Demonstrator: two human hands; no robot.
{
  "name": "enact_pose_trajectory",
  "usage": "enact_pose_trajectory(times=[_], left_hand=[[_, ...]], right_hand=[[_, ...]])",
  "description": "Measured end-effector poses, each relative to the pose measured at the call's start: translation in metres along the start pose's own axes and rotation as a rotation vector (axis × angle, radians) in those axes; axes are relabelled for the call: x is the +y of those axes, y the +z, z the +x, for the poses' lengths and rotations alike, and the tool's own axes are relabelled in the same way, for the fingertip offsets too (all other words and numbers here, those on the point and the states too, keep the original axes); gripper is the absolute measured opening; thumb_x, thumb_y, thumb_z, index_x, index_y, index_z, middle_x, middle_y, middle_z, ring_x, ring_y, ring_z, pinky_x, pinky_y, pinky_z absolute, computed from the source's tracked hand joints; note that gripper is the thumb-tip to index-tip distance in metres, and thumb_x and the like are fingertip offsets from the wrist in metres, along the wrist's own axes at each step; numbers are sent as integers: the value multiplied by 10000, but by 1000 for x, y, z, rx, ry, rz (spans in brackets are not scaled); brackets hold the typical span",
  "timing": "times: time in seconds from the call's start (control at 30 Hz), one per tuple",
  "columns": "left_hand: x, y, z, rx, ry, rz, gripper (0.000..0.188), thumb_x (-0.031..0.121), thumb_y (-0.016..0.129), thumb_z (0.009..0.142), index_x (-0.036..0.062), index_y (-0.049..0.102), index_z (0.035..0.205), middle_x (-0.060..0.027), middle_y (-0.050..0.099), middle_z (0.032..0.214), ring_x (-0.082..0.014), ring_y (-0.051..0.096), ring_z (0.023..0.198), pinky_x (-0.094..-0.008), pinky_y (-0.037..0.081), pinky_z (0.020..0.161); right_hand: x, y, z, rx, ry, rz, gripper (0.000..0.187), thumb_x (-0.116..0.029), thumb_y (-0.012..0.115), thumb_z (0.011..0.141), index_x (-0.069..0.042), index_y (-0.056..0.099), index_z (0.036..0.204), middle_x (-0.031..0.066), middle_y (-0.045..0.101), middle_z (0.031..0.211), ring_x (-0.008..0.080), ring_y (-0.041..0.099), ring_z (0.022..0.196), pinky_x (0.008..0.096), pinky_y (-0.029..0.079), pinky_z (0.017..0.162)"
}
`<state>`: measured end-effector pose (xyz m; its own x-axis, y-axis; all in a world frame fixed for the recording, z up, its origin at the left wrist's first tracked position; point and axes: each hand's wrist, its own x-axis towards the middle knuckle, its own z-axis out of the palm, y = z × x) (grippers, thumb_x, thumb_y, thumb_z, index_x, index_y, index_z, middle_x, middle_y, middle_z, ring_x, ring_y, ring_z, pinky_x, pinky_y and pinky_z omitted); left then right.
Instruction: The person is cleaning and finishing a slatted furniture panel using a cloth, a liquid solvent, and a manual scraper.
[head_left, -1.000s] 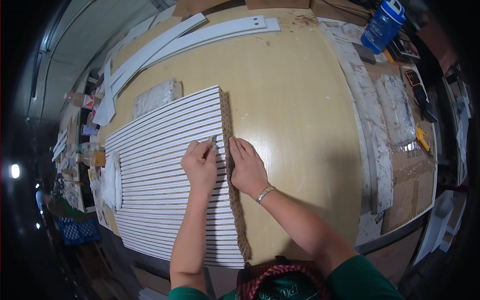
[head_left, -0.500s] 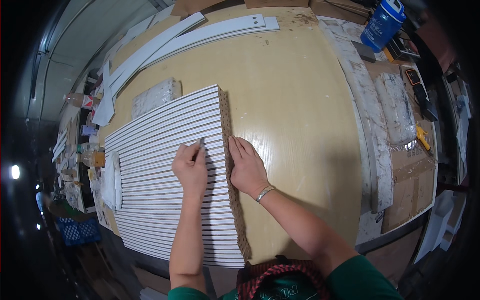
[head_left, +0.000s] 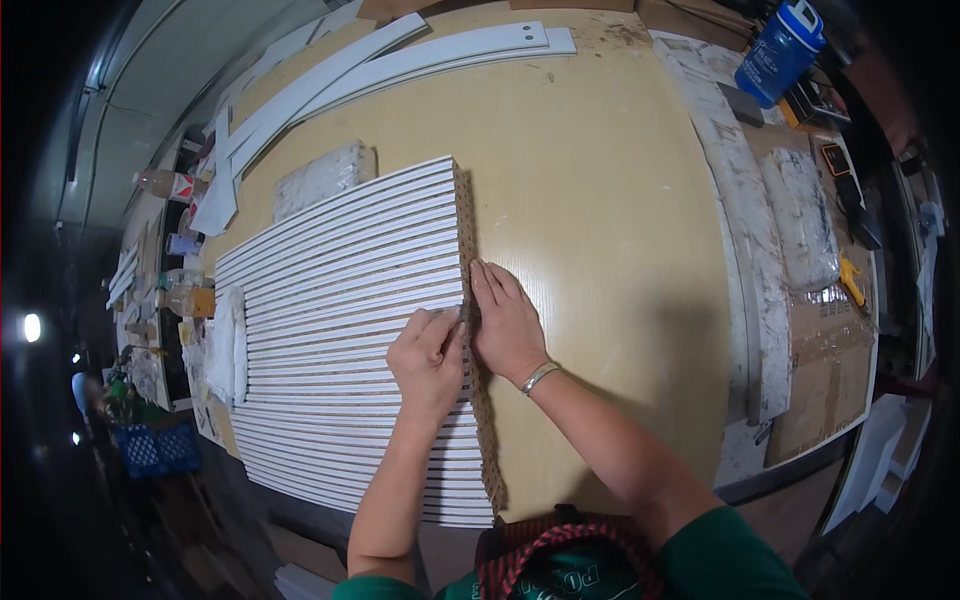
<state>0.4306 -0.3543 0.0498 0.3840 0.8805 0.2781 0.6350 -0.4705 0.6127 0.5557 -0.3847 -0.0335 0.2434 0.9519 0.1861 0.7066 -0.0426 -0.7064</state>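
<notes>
A row of narrow white strips (head_left: 340, 270), packed side by side with brown seams between them, lies in front of me. Their ends make a rough brown edge on the right. My left hand (head_left: 428, 362) is closed in a pinch over the strips near that edge. A small dark flat piece peeks out at its fingertips, mostly hidden, its kind unclear. My right hand (head_left: 508, 328) presses its fingers against the strips' brown ends, fingers stretched out and close together, holding nothing. The two hands are nearly touching.
A pale wooden tabletop (head_left: 600, 200) carries the strips. Beyond them are a plastic-wrapped block (head_left: 325, 180) and long white boards (head_left: 400, 75). A white cloth-like bundle (head_left: 228, 345) rests at their left end. On the right are a blue jug (head_left: 780, 55) and another wrapped block (head_left: 803, 215).
My left hand has slid right across the strips to their brown end edge, still pinching the small dark piece. The right hand stays against the ends. The whole view has shifted slightly.
</notes>
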Motion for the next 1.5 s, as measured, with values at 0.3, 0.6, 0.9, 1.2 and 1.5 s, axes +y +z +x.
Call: enact_pose_trajectory(times=[0.3, 0.6, 0.9, 1.2, 1.5], left_hand=[[10, -2, -15, 51, -36, -7, 113, -34, 748, 826, -31, 734, 938, -61, 529, 732, -162, 488, 640, -297, 409, 596], [9, -6, -22, 73, -47, 52, 162, 8, 745, 832, 48, 769, 987, -99, 574, 727, -238, 557, 595, -358, 442, 562], [8, 1, -27, 153, -76, 99, 135, 28, 736, 825, 29, 756, 959, -95, 581, 747, -264, 568, 568, -368, 445, 535], [5, 4, -31, 219, -73, 71, 136, 34, 731, 827, 37, 762, 960, -98, 600, 759, -277, 585, 591, -374, 451, 542], [0, 3, -15, 256, -178, 32, 125, 34, 738, 817, 27, 765, 939, -104, 613, 763, -258, 584, 592, -369, 451, 557]], right_hand=[[-1, -1, 0, 4, -6, -1, 714, -40, 565, 793, 93, 418, 1479, 205, 523, 1471, 334, 428, 1407, 408, 338, 1213], [0, 3, -1, 16, -21, 18, 707, -24, 575, 786, 85, 433, 1470, 210, 516, 1475, 338, 430, 1405, 417, 334, 1215], [-16, -21, -75, -111, -66, -2, 756, 5, 605, 738, 95, 427, 1467, 231, 470, 1510, 362, 387, 1444, 490, 253, 1239], [-23, -19, -93, -201, -110, -61, 770, -85, 614, 762, 98, 408, 1481, 225, 444, 1542, 347, 370, 1460, 463, 259, 1235], [-23, -17, -95, -204, -123, -98, 785, -116, 616, 772, 102, 392, 1492, 223, 441, 1547, 347, 369, 1460, 467, 246, 1237]])
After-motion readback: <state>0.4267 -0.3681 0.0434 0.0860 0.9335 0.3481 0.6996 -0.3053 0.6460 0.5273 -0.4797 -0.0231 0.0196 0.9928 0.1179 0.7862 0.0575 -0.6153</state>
